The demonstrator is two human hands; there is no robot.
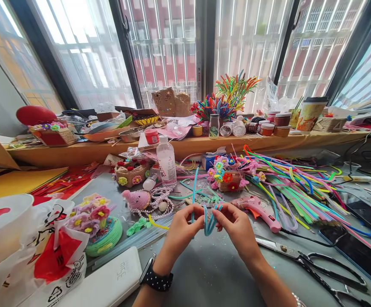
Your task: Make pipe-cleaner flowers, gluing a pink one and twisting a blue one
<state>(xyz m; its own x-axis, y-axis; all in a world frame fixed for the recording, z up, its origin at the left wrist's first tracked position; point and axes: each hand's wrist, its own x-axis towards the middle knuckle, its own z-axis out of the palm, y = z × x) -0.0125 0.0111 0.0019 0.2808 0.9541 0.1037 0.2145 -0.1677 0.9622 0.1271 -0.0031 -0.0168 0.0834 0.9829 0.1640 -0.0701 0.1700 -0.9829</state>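
Between my two hands, above the grey table, is a light blue pipe cleaner (208, 224) bent into several loops. My left hand (188, 224) pinches one part of it, and a straight end sticks up past the fingers. My right hand (234, 224) grips the looped side between thumb and fingers. Just beyond my right hand lies a pink hot glue gun (262, 209). A pink crocheted piece (137, 199) with bead strings (162, 198) rests past my left hand. Green pipe-cleaner shapes (139, 226) lie to its left.
Black-handled scissors (309, 258) lie at the right, near a bundle of coloured pipe cleaners (300, 200). A clear bottle (166, 164) and a flower-trimmed basket (230, 180) stand behind. At the left are a white power bank (108, 277), a green flower pot (105, 238) and a plastic bag (57, 251).
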